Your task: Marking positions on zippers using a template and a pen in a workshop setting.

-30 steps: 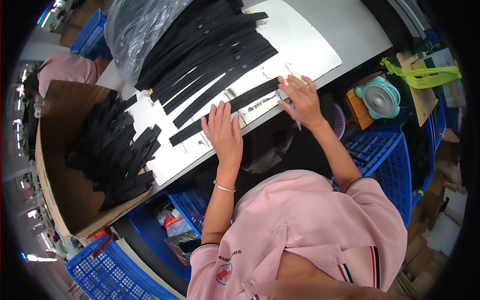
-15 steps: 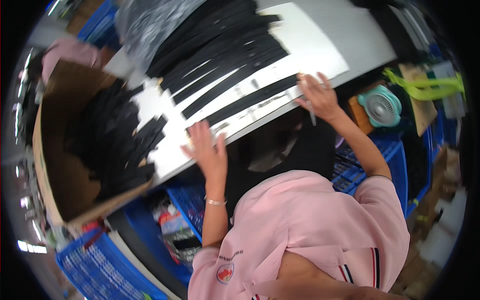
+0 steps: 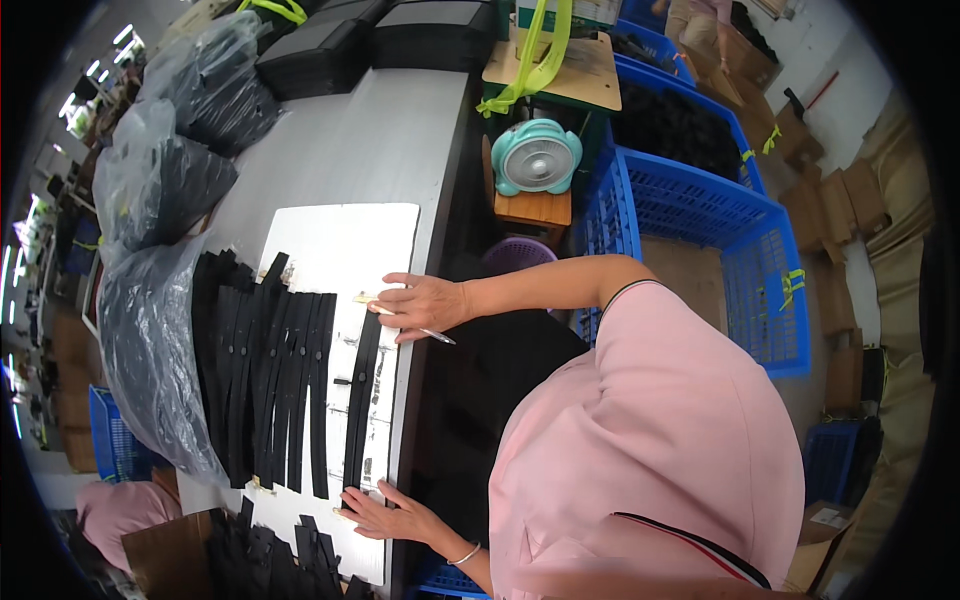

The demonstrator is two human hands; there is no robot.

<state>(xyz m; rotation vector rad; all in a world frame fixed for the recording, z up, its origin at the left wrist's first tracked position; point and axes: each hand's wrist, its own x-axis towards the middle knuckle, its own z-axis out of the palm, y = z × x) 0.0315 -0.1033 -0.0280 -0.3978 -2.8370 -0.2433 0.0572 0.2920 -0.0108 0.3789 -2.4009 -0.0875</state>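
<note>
A black zipper with a small slider and pull tab lies straight along the marked edge of a white board. My right hand is at the zipper's far end, fingertips down on it, with a slim silvery pen sticking out from between the fingers. At the near end, my left hand rests with fingers stretched out and apart, touching the zipper's end and the board. Beside it, to the left, several more black zippers lie side by side in a row.
Clear plastic bags line the grey table's left side. A cardboard box with black strips stands at the near left. Black stacks sit at the far end. A teal fan and blue crates are to the right. Another person is beyond the box.
The view has swung round, so the board now runs up and down the picture. Both hands stay at the zipper's two ends; my right fingers have curled in onto its far end.
</note>
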